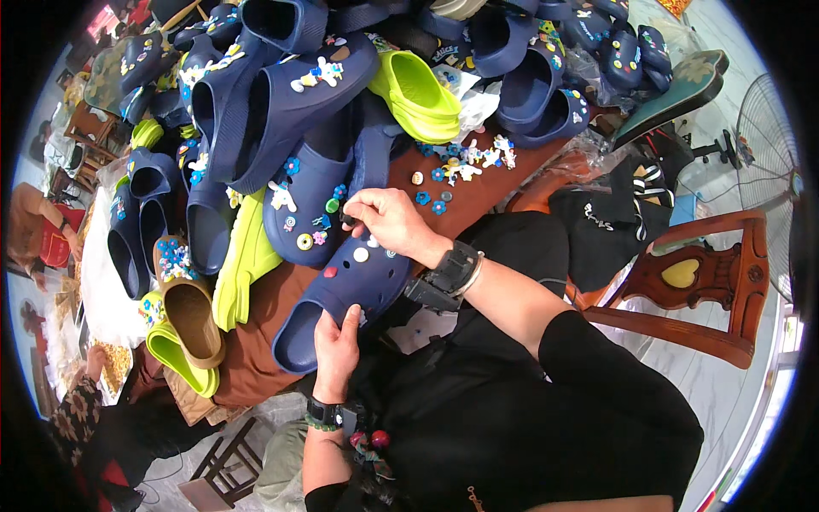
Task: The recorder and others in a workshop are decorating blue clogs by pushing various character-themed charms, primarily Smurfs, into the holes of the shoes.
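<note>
A navy blue clog lies tilted at the table's near edge, with several small charms on its holed upper. My left hand grips its side near the heel, thumb on top. Above the clog's toe, my right hand is closed in a pinch. Something small and dark shows at its fingertips, too little to name. Just beyond lies another navy clog dressed with flower, dog-like and round charms. Loose charms in blue, white and yellow are scattered on the brown tabletop to the right.
Navy clogs are heaped at the back, with a lime green clog among them. A brown clog and lime clogs sit at left. A wooden chair and a fan stand at right. Another person's hand shows far left.
</note>
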`<state>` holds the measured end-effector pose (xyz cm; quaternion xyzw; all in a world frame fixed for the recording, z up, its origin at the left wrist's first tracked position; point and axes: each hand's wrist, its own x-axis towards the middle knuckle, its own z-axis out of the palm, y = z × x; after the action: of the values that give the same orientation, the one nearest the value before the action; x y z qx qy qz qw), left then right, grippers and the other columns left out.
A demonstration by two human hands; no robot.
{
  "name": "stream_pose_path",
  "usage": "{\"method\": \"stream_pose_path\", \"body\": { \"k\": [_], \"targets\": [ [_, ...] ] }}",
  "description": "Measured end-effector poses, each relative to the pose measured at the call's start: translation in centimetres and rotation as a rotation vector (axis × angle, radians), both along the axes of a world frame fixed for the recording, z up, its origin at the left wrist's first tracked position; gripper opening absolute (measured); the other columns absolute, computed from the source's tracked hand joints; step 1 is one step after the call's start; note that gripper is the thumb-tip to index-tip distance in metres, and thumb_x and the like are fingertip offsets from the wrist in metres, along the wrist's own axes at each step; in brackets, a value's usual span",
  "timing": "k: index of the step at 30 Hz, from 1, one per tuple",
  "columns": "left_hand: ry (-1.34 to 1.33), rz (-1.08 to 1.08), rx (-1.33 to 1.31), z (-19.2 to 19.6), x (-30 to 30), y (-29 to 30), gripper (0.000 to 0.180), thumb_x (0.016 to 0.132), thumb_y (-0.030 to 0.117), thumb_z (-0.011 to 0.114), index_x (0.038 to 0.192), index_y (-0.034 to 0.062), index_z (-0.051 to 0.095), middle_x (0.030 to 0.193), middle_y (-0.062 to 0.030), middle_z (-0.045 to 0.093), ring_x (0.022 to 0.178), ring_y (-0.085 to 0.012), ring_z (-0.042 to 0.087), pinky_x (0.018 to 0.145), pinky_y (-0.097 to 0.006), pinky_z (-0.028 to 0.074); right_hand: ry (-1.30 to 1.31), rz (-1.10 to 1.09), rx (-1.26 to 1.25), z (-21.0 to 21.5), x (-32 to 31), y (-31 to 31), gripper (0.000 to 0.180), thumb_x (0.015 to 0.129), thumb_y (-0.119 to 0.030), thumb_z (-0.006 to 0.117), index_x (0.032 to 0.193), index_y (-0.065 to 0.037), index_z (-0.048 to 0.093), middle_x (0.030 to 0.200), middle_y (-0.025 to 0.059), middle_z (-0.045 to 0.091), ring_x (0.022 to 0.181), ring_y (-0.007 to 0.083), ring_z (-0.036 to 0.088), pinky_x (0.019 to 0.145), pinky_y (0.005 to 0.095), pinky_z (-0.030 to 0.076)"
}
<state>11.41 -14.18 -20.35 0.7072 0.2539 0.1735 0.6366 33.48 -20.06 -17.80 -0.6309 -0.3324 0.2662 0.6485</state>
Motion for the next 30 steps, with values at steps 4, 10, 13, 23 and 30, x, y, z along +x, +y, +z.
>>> {"method": "stream_pose_path", "body": {
  "k": [4,10,13,23,30],
  "targets": [
    [0.029,-0.007,0.013,0.1,-0.2,0.1,0.030,0.100,0.012,0.061,0.126,-0.0041,0.059,0.115,-0.0092,0.070,0.102,-0.0163,0.064,0.092,-0.031,0.050,-0.194,-0.094,0.062,-1.0,0.9,-2.1,0.015,0.097,-0.009,0.060,0.098,0.002,0.070,0.084,0.0095,0.073,0.070,0.0129,0.069,0.062,0.0274,0.054],
    [0.018,-0.006,-0.052,0.6,0.1,0.3,0.031,0.100,0.012,0.060,0.127,-0.0040,0.058,0.115,-0.0098,0.070,0.103,-0.0171,0.064,0.093,-0.032,0.049,-0.733,-0.354,-0.113,-3.3,5.5,-6.7,0.013,0.089,-0.006,0.069,0.101,-0.003,0.071,0.098,0.0104,0.070,0.092,0.0265,0.068,0.082,0.0343,0.054],
    [0.026,-0.010,-0.087,0.5,0.4,0.5,0.032,0.100,0.011,0.061,0.127,-0.0039,0.058,0.117,-0.0094,0.069,0.105,-0.0169,0.063,0.094,-0.031,0.049,-0.746,-0.384,-0.080,-5.5,6.9,-7.4,0.012,0.085,-0.005,0.070,0.096,-0.002,0.068,0.097,0.0140,0.067,0.095,0.0335,0.064,0.084,0.0413,0.052],
    [0.041,0.024,-0.094,1.2,0.5,0.8,0.034,0.099,0.011,0.062,0.129,-0.0038,0.057,0.118,-0.0086,0.067,0.104,-0.0161,0.062,0.095,-0.031,0.048,-0.992,-0.332,-0.180,-7.7,6.1,-7.2,0.015,0.084,-0.010,0.070,0.098,-0.005,0.068,0.110,0.0095,0.067,0.110,0.0294,0.058,0.098,0.0420,0.047],
    [0.031,0.061,-0.186,2.0,1.0,0.7,0.038,0.099,0.012,0.062,0.134,-0.0027,0.055,0.127,-0.0092,0.065,0.112,-0.0174,0.062,0.101,-0.032,0.046,-0.879,-0.503,-0.195,-6.2,10.1,-11.6,0.011,0.086,-0.011,0.068,0.094,-0.003,0.068,0.102,0.0134,0.068,0.102,0.0344,0.062,0.090,0.0450,0.049]
  ]
}}
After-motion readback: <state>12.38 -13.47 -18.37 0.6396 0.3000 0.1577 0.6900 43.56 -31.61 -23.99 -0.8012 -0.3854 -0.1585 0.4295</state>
